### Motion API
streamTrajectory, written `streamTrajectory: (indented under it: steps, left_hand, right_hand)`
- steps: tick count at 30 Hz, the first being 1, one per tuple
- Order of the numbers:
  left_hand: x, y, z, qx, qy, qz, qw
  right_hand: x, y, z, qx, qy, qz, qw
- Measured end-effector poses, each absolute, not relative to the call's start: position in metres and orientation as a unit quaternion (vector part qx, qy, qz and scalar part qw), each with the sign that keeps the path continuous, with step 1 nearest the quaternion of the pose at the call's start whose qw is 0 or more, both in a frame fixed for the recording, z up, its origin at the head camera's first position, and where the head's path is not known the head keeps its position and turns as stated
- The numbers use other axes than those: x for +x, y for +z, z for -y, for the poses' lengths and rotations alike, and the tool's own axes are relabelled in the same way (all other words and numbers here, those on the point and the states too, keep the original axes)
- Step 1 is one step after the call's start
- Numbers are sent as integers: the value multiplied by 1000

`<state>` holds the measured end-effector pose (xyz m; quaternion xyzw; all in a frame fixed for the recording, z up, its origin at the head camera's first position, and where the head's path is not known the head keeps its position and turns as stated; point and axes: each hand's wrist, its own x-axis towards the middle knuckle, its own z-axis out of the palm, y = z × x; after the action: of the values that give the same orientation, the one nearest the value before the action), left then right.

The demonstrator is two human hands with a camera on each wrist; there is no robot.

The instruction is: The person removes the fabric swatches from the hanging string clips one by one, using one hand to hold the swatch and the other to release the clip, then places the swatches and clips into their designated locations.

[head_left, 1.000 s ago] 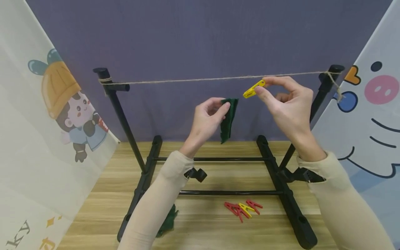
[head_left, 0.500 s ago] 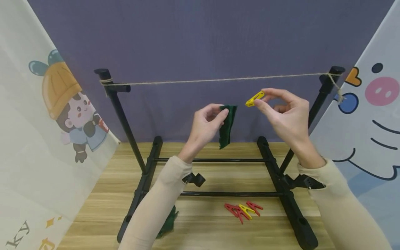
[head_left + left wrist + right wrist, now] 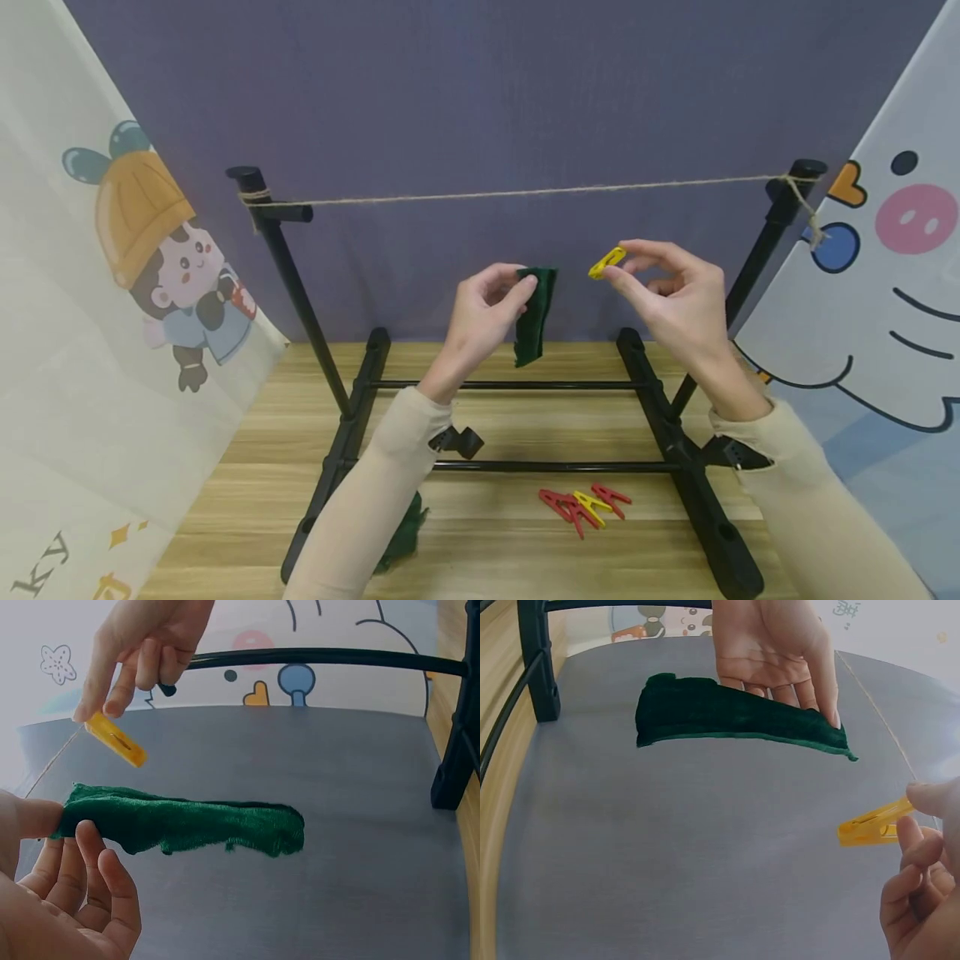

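Note:
My left hand (image 3: 483, 317) pinches the top end of a folded dark green cloth (image 3: 534, 325) between thumb and fingers. The rest of the cloth (image 3: 187, 821) hangs free. To its right, my right hand (image 3: 678, 304) pinches a yellow clothespin (image 3: 607, 262) by its handle ends, and its nose points toward the cloth. In the right wrist view a gap separates the clothespin (image 3: 870, 823) from the cloth (image 3: 735, 712). Both hands are below a thin string (image 3: 465, 196) stretched between two black posts.
The black rack (image 3: 296, 292) stands on a wood-grain surface (image 3: 525, 558). Several red and yellow clothespins (image 3: 585, 504) lie near its front bar. Another green cloth (image 3: 405, 533) lies partly behind the left forearm. A grey-blue backdrop (image 3: 450, 100) rises behind, with printed panels on both sides.
Both hands have come down, away from the string, with the green cloth and the yellow clothespin still held. They have also shifted slightly left.

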<state>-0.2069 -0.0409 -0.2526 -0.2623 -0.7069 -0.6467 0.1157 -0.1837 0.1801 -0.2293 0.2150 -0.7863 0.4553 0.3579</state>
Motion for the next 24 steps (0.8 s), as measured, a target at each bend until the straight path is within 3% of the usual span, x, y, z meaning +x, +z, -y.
streamTrajectory:
  steps: [24]
  left_hand:
    - [-208,-274,43,-253,-649,712,86]
  right_hand:
    - [-178,-260,-195,199,461,826,257]
